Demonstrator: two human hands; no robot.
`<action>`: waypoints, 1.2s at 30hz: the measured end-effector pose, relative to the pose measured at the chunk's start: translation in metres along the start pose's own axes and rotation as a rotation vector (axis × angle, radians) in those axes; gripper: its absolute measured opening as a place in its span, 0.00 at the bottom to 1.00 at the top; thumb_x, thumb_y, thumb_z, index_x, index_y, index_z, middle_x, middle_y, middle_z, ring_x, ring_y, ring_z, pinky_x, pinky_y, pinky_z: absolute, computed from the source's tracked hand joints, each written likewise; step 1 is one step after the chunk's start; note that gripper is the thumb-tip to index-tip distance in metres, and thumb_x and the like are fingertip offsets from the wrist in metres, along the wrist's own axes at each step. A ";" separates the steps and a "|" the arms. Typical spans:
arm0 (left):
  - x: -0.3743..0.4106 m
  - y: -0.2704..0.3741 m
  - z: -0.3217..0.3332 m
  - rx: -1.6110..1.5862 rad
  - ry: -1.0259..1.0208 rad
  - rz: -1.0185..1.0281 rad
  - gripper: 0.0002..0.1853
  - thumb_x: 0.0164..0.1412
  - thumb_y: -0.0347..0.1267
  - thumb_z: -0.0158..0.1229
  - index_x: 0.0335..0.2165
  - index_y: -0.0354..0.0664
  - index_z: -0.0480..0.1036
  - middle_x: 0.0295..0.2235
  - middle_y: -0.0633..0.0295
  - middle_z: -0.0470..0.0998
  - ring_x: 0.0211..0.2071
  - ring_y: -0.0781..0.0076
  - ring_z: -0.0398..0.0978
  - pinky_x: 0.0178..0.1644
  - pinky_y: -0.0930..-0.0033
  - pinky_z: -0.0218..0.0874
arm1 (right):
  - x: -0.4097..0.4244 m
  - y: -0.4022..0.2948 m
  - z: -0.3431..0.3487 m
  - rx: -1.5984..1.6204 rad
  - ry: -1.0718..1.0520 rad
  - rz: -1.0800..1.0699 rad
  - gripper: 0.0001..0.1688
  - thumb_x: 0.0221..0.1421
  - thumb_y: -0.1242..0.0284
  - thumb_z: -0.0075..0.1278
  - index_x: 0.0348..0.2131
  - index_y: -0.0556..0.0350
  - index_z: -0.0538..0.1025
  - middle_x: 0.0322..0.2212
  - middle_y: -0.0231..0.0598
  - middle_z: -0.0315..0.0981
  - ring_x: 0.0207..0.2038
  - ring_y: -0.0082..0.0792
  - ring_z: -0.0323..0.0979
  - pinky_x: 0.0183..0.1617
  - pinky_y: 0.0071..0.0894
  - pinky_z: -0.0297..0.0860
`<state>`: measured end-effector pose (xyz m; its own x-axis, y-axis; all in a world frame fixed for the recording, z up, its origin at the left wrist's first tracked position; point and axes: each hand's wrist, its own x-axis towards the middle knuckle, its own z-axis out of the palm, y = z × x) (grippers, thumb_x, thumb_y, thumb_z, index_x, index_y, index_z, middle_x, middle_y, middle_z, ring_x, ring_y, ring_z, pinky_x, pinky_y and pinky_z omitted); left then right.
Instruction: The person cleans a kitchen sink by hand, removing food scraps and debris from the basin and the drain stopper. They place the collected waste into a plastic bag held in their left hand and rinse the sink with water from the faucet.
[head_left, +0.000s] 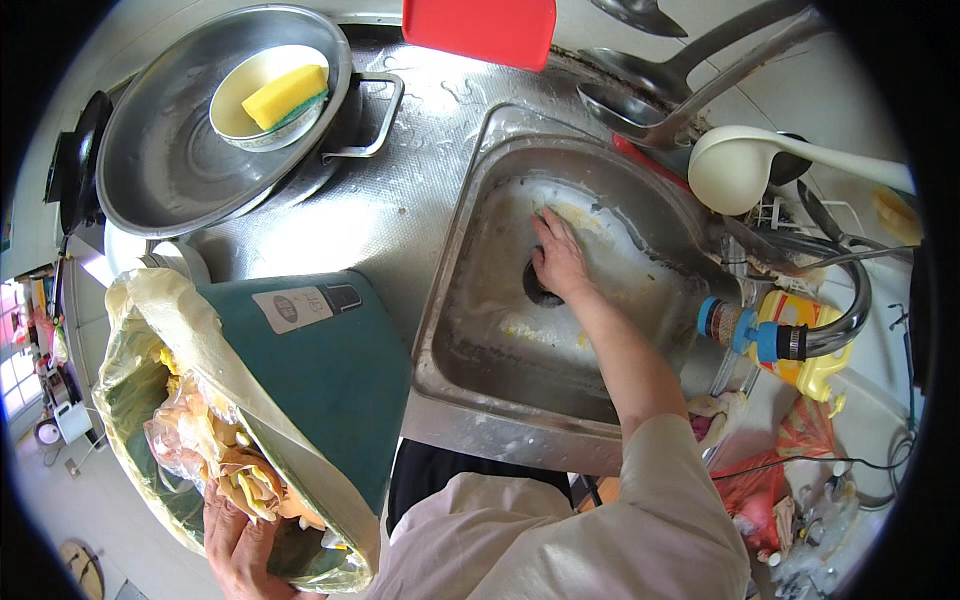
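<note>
My right hand reaches into the stainless steel sink, its palm down beside the dark drain hole, fingers over food scraps near the far side. Whitish and yellow bits lie on the sink floor. At the lower left, my left hand grips the rim of a teal waste bin, which is tilted and lined with a yellowish plastic bag. Its fingers are inside the opening, next to peels and crumpled plastic wrap. The left thumb is hidden.
Upper left, a large steel basin holds a white bowl with a yellow-green sponge. A red plastic board is at the top. Ladles, a curved faucet and a yellow bottle crowd the right.
</note>
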<state>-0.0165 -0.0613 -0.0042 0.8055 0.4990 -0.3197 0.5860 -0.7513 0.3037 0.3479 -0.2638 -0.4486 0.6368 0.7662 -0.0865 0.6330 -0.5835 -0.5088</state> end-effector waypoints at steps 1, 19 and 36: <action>0.000 0.001 -0.001 -0.002 -0.013 -0.020 0.39 0.48 0.53 0.68 0.52 0.37 0.75 0.56 0.39 0.72 0.59 0.28 0.65 0.62 0.35 0.55 | -0.002 -0.004 0.008 -0.045 -0.017 -0.014 0.35 0.50 0.81 0.52 0.60 0.56 0.69 0.64 0.47 0.58 0.66 0.51 0.57 0.68 0.44 0.60; -0.003 -0.004 0.000 -0.003 -0.033 -0.020 0.42 0.51 0.59 0.63 0.54 0.38 0.74 0.56 0.41 0.72 0.62 0.29 0.62 0.63 0.33 0.52 | -0.029 0.002 0.012 -0.107 -0.283 -0.273 0.34 0.54 0.83 0.46 0.61 0.56 0.68 0.65 0.45 0.58 0.69 0.45 0.53 0.73 0.41 0.53; -0.001 -0.013 -0.006 0.029 -0.021 0.036 0.41 0.54 0.59 0.61 0.55 0.38 0.74 0.55 0.41 0.73 0.60 0.30 0.64 0.62 0.32 0.54 | -0.087 0.042 -0.013 0.164 -0.232 0.161 0.19 0.53 0.83 0.46 0.43 0.54 0.79 0.44 0.52 0.74 0.46 0.56 0.73 0.50 0.49 0.72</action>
<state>-0.0240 -0.0495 -0.0024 0.8238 0.4627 -0.3276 0.5536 -0.7811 0.2888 0.3244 -0.3583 -0.4513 0.5934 0.7199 -0.3601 0.4412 -0.6651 -0.6025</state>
